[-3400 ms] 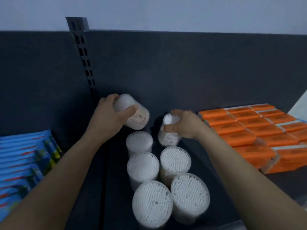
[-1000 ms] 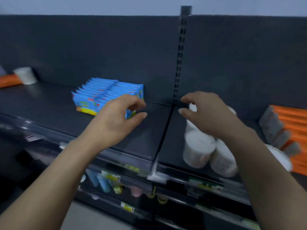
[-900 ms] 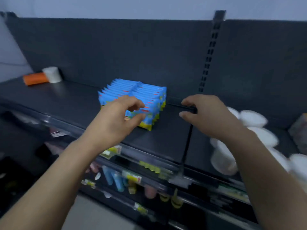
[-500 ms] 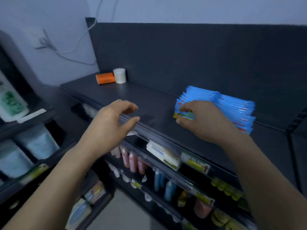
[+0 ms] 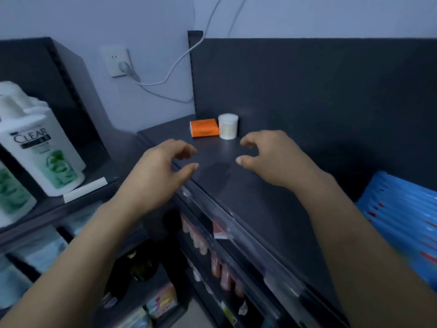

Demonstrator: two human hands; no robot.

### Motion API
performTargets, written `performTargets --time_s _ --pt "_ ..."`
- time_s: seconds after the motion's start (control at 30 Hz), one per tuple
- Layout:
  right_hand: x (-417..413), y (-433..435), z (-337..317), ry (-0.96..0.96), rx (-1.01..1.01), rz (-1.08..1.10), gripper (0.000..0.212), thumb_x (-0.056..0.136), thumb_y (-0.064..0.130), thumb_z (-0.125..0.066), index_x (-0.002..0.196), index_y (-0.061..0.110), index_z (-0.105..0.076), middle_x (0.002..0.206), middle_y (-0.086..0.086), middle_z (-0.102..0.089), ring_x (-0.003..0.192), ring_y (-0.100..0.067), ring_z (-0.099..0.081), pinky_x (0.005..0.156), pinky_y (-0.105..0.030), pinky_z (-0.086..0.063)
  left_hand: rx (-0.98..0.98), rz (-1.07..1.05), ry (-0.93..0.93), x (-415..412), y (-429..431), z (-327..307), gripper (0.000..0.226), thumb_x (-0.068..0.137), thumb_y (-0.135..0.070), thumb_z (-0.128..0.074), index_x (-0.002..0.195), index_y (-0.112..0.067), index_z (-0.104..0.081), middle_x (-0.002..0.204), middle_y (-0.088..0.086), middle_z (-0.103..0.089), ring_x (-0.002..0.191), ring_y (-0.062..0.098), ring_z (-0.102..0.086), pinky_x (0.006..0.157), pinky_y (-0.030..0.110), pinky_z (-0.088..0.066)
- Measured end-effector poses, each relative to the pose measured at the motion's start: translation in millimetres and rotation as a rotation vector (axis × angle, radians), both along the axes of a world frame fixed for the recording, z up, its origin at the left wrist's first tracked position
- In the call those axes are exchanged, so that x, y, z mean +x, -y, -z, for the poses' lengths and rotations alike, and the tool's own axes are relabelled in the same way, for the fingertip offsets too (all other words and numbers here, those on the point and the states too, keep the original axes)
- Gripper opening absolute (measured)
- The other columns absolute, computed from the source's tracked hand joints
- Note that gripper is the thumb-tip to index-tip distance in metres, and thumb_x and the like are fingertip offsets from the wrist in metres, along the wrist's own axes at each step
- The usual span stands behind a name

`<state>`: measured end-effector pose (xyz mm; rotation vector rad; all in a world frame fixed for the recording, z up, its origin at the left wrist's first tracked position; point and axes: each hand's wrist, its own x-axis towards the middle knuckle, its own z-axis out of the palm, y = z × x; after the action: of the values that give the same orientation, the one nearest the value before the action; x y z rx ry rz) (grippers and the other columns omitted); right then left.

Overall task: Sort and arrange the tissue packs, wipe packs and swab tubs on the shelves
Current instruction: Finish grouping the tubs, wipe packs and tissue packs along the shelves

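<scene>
1. At the far left a white shampoo bottle (image 5: 40, 147) stood on a neighbouring rack. It was no part of this job and best left alone.
2. The left hand (image 5: 160, 171) hovered over the front edge of the dark shelf (image 5: 236, 190), fingers loosely curled and holding nothing. It seemed the better placed hand for the orange tissue pack (image 5: 204, 127), which lay flat in the shelf's back left corner.
3. The pack sat right beside the swab tub (image 5: 228, 126); whether they touched could not be told. Lifting the pack straight up by its long sides would likely keep it from nudging the tub.
4. The right hand (image 5: 267, 157) was also empty, fingers relaxed and half curled, near the tub but short of it. A grip round the tub's wall, kept upright, looked safest, since such a tub probably tips easily.
5. At the right edge a row of blue wipe packs (image 5: 402, 221) stood on the same shelf. Anything carried that way should pass clear of them.
</scene>
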<state>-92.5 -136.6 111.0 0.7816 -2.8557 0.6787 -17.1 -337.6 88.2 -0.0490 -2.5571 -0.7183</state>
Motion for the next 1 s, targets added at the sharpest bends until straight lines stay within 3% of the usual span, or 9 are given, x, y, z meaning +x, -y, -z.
performTargets --time_s 0.07,0.17,0.27,0.43,0.67,0.87,1.0 --pt "-36 10 -4 -0.003 -0.006 0.004 0.04 0.086 0.034 -0.061 0.124 0.019 -0.056 0.121 -0.003 -0.059 0.107 -0.021 -0.057 0.091 -0.038 -0.049 0.035 -0.013 -0.012 -31 10 -6 0.018 0.083 -0.023 -0.067 0.101 -0.021 -0.064 0.098 -0.009 -0.062 0.094 0.003 -0.056 0.081 0.002 -0.033" --pt "-83 24 -3 0.013 0.0 0.017 0.039 0.086 0.033 -0.062 0.123 0.02 -0.057 0.117 -0.003 -0.06 0.103 -0.021 -0.058 0.089 -0.038 -0.05 0.077 -0.015 0.003 -72 25 -5 0.017 0.083 -0.022 -0.067 0.1 -0.022 -0.064 0.099 -0.005 -0.064 0.096 0.005 -0.057 0.085 0.011 -0.036" --pt "-123 34 5 0.056 0.034 0.034 0.043 0.086 0.033 -0.063 0.126 0.02 -0.055 0.119 -0.003 -0.059 0.104 -0.02 -0.057 0.089 -0.037 -0.05 0.096 -0.019 0.042 -112 39 5 0.015 0.084 -0.023 -0.067 0.097 -0.025 -0.062 0.1 -0.007 -0.063 0.097 0.004 -0.057 0.084 0.01 -0.036" --pt "-177 45 21 0.112 0.078 0.087 0.031 0.086 0.026 -0.063 0.112 0.009 -0.061 0.11 -0.006 -0.063 0.1 -0.023 -0.059 0.089 -0.041 -0.049 0.147 0.015 0.138 -188 58 23 0.014 0.085 -0.025 -0.065 0.099 -0.026 -0.061 0.1 -0.008 -0.063 0.098 0.005 -0.057 0.084 0.015 -0.04" --pt "-252 76 39 0.16 0.116 0.166 0.049 0.086 0.034 -0.063 0.129 0.015 -0.049 0.13 -0.007 -0.049 0.116 -0.025 -0.049 0.096 -0.038 -0.044 0.175 0.018 0.317 -300 90 52 0.028 0.084 -0.025 -0.065 0.11 -0.016 -0.058 0.11 0.002 -0.057 0.097 0.014 -0.053 0.077 0.023 -0.037" --pt "-311 131 55 0.185 0.117 0.208 0.073 0.083 0.05 -0.059 0.145 0.029 -0.027 0.146 -0.006 -0.029 0.128 -0.03 -0.038 0.1 -0.041 -0.041 0.155 -0.065 0.432 -378 137 68 0.057 0.084 -0.03 -0.066 0.134 -0.011 -0.045 0.139 0.009 -0.036 0.129 0.028 -0.036 0.104 0.036 -0.034" --pt "-336 157 71 0.189 0.211 0.333 0.072 0.087 0.063 -0.043 0.146 0.026 -0.023 0.144 -0.014 -0.031 0.125 -0.037 -0.039 0.089 -0.041 -0.039 0.215 -0.033 0.595 -417 162 80 0.078 0.081 -0.037 -0.07 0.144 -0.012 -0.03 0.15 0.009 -0.028 0.134 0.03 -0.033 0.111 0.045 -0.03"
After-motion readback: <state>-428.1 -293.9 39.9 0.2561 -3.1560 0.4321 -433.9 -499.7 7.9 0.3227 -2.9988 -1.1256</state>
